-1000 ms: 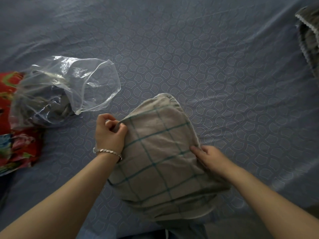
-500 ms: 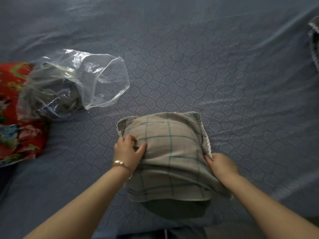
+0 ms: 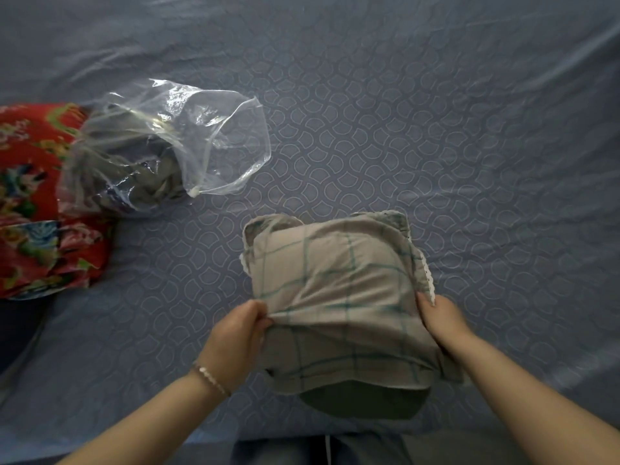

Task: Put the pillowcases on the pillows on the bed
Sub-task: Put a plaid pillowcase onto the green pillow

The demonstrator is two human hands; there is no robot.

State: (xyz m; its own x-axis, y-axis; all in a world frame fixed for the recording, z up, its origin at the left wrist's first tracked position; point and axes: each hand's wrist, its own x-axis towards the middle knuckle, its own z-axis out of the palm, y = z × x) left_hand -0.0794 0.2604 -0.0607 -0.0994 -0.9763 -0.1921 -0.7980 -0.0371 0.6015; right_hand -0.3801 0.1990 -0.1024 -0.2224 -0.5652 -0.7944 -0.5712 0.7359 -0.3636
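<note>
Pinching the pillowcase (image 3: 339, 297) at both sides, left hand (image 3: 235, 340) and right hand (image 3: 443, 320) leave the pillow (image 3: 365, 402) mostly hidden inside.

The left hand (image 3: 235, 333) quit the far left corner of the pillowcase (image 3: 339, 297), crossed its face, and dropped to the left side edge, where it pinched a fold of the check cloth. The right hand (image 3: 443, 318) went from lying flat on the right flank to holding the right edge just below the lace trim (image 3: 426, 273), which had turned into view. Pillowcase sank from tilted-up to lower on the bed (image 3: 469, 162), both far corners showing. Dark pillow (image 3: 362, 402) end emerged at the near opening.
</note>
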